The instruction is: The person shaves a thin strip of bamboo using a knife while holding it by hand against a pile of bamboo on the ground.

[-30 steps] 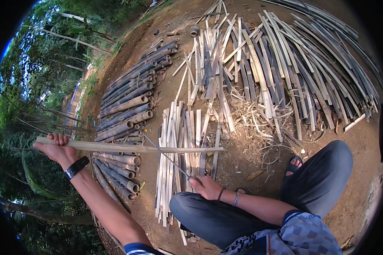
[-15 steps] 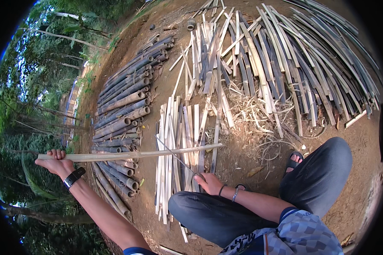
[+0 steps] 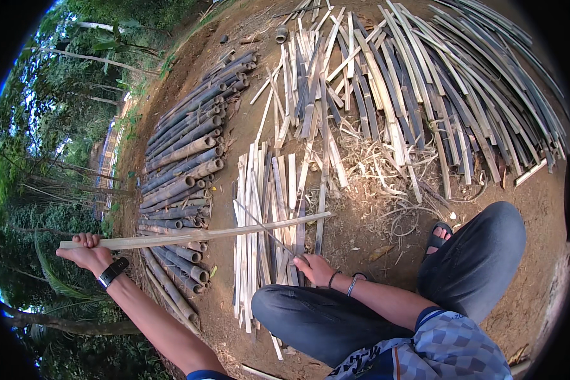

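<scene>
My left hand [image 3: 85,251] is closed round the left end of a long pale bamboo strip [image 3: 171,239], which reaches almost level to the right across the view. In my right hand [image 3: 315,269], beside my bent knee, is the handle of a long knife [image 3: 259,223]. Its thin blade slants up and left and crosses the strip near its middle; whether the edge touches the strip I cannot tell. Below the strip's right half lies a bundle of split bamboo strips [image 3: 253,278] on the ground.
Cut bamboo poles [image 3: 183,183] are stacked at the left, with trees [image 3: 57,145] beyond. A wide heap of dark and pale split strips [image 3: 449,95] spreads over the far right. Curled shavings [image 3: 380,168] cover the dirt before me. My sandalled foot [image 3: 437,237] rests at the right.
My right hand and the knife have shifted slightly right and inward. The left hand has moved a little right and down, tilting the strip slightly. Both grips are unchanged.
</scene>
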Demonstrator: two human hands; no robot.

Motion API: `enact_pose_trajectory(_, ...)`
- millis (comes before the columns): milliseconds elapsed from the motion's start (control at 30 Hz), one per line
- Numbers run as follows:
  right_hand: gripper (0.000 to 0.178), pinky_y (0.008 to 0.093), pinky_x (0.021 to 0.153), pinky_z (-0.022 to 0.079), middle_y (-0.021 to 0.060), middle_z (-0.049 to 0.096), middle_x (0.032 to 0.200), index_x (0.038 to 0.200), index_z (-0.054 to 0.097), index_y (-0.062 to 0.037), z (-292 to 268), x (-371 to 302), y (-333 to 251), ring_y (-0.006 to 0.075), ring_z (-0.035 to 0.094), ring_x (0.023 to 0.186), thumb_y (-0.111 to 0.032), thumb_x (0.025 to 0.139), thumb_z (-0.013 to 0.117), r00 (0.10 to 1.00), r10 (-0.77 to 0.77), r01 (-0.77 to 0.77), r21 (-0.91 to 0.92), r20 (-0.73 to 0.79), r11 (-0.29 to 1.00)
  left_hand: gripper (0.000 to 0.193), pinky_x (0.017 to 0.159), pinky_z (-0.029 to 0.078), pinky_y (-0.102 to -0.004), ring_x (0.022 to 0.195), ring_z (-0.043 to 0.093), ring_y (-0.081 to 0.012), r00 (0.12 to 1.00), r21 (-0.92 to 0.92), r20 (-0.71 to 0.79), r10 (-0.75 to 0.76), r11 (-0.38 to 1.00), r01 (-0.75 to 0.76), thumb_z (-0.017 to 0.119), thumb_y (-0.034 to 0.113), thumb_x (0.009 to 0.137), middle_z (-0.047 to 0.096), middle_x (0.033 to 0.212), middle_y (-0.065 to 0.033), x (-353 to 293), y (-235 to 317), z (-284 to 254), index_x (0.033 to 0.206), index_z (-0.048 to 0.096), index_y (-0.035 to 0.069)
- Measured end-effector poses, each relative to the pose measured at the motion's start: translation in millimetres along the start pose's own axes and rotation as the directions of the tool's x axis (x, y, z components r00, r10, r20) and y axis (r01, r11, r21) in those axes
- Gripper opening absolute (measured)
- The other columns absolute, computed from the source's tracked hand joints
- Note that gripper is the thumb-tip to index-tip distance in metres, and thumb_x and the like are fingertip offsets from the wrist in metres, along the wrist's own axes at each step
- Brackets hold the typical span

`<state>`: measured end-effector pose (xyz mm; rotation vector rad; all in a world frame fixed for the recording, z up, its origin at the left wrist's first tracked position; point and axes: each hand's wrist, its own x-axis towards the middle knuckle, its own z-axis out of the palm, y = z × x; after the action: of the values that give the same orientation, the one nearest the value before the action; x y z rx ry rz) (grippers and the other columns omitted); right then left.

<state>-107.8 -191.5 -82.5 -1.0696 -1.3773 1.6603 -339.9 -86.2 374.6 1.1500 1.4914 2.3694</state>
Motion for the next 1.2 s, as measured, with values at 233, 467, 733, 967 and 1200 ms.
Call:
enact_pose_trajectory(233, 0.055, 0.0475, 0.069, 0.044, 0.0233, 0.061, 0.077, 0.084, 0.059, 0.0021, -12, 5, 47, 0.0392, 0.06, 0.076, -0.05, 0.094, 0.042, 0.961, 0.273, -0.273, 0.011, -0.041, 0.962, 0.063, 0.04, 0.021, -0.0252, 0.041, 0.025, -0.01, 0.999, 0.016, -0.039, 0.001, 1.0, -0.001, 0.021, 0.07, 0.091, 0.03, 0.052, 0.0015, -11, 6, 8, 0.068, 0.035, 0.013)
enact_pose_trajectory(467, 0.056, 0.0469, 0.068, 0.044, 0.0226, 0.059, 0.073, 0.083, 0.058, 0.0024, -5, 4, 11, 0.0368, 0.06, 0.074, -0.051, 0.094, 0.042, 0.997, 0.039, -0.045, 0.113, 0.062, 0.993, 0.065, 0.038, 0.02, -0.0233, 0.042, 0.024, -0.0094, 1.0, 0.024, -0.018, 0.01, 1.0, -0.009, 0.02, 0.07, 0.09, 0.031, 0.052, 0.001, -12, 9, 11, 0.068, 0.036, 0.011)
enact_pose_trajectory(733, 0.055, 0.045, 0.068, 0.045, 0.0196, 0.059, 0.068, 0.085, 0.058, 0.0016, -13, 4, 43, 0.0359, 0.06, 0.069, -0.05, 0.094, 0.042, 0.938, 0.336, -0.346, 0.217, 0.081, 0.913, 0.066, 0.04, 0.02, -0.0253, 0.042, 0.022, -0.012, 0.999, 0.073, -0.011, 0.031, 0.997, -0.03, 0.018, 0.07, 0.09, 0.027, 0.051, 0.0002, -10, 14, 8, 0.066, 0.034, 0.01)
enact_pose_trajectory(967, 0.054, 0.0439, 0.072, 0.045, 0.0202, 0.06, 0.074, 0.085, 0.059, 0.002, -6, 1, 14, 0.0352, 0.06, 0.073, -0.049, 0.095, 0.042, 0.998, -0.066, 0.067, 0.056, -0.018, 0.996, 0.064, 0.039, 0.019, -0.0242, 0.042, 0.022, -0.01, 0.999, 0.045, -0.002, 0.035, 0.998, -0.034, 0.019, 0.069, 0.091, 0.028, 0.051, 0.0004, -9, 9, 9, 0.067, 0.034, 0.011)
enact_pose_trajectory(1200, 0.059, 0.0468, 0.064, 0.044, 0.0204, 0.059, 0.065, 0.075, 0.057, 0.0007, -32, 7, 54, 0.0343, 0.063, 0.068, -0.053, 0.093, 0.041, 0.959, 0.28, -0.28, 0.006, -0.047, 0.96, 0.065, 0.039, 0.019, -0.0246, 0.042, 0.021, -0.0105, 0.998, 0.089, -0.048, 0.043, 0.995, -0.038, 0.019, 0.069, 0.09, 0.028, 0.051, 0.0003, -15, 17, 4, 0.066, 0.034, 0.011)
